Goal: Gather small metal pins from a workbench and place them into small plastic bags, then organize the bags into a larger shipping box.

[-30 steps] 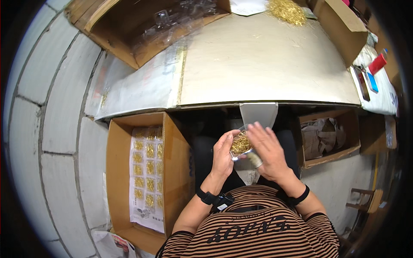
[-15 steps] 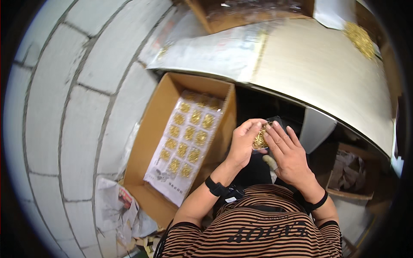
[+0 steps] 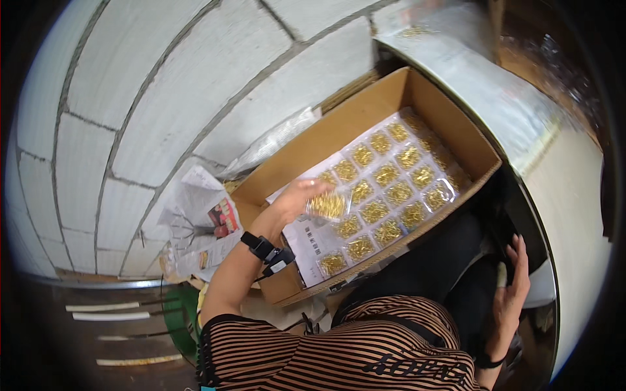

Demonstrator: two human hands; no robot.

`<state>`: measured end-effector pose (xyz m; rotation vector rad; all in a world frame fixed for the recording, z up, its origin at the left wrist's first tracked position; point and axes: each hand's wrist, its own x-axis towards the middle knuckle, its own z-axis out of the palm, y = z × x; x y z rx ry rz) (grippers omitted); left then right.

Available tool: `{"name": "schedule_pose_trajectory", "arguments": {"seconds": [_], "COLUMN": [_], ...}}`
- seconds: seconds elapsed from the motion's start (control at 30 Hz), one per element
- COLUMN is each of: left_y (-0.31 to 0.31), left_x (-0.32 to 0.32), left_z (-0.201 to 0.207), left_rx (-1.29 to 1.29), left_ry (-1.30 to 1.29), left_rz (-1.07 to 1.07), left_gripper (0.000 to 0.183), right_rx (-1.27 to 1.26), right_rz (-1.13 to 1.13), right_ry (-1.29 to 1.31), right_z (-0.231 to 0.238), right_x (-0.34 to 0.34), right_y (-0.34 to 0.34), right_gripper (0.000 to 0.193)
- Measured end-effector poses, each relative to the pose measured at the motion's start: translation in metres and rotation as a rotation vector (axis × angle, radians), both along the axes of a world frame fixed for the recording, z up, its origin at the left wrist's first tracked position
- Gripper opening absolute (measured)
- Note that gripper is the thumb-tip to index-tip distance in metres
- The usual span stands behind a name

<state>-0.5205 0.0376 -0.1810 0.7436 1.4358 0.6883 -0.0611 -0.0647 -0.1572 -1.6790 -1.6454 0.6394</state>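
Note:
My left hand (image 3: 298, 199) is over the cardboard carton (image 3: 339, 138), its fingers holding a small clear plastic box (image 3: 327, 206) filled with thin gold-coloured metal pieces. The exact kind of these pieces is too small to tell. Beneath it, rows of similar filled clear boxes (image 3: 385, 173) lie on a white printed sheet (image 3: 306, 241). The box in my hand is just above the sheet, beside the rows; whether it touches down I cannot tell. Off to the right, my right hand (image 3: 513, 287) is held beside my leg, fingers stretched out, with nothing in it. Its thumb has a pale covering.
A pale worktable (image 3: 577, 202) curves along the right side, its edge close to the carton. Crumpled printed paper (image 3: 195, 202) lies left of the carton. White blocks (image 3: 163, 98) fill the upper left. A green round object (image 3: 181, 319) is at lower left.
My hands were together around the small box; they have parted. The left has carried it leftward over the carton, while the right has moved right. My view has turned toward the carton.

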Motion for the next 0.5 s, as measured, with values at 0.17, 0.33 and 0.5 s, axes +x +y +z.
{"name": "schedule_pose_trajectory", "arguments": {"seconds": [0.17,0.33,0.5], "left_y": [-0.057,-0.095,-0.095], "left_x": [-0.039,-0.047,-0.036], "left_z": [-0.047,-0.105,-0.112], "left_rx": [-0.303,-0.298,-0.242], "left_ry": [0.352,0.084,0.363], "left_rz": [-0.105,0.182,0.18], "left_gripper": [0.013,0.003,0.008], "right_rx": [-0.111,-0.149,-0.125], "right_rz": [-0.048,0.063,0.243], "right_ry": [-0.022,-0.006,-0.189], "right_z": [-0.018,-0.018,-0.015], "right_x": [0.015,-0.004,-0.024], "right_y": [-0.002,0.015,0.027], "right_gripper": [0.056,0.059,0.048]}}
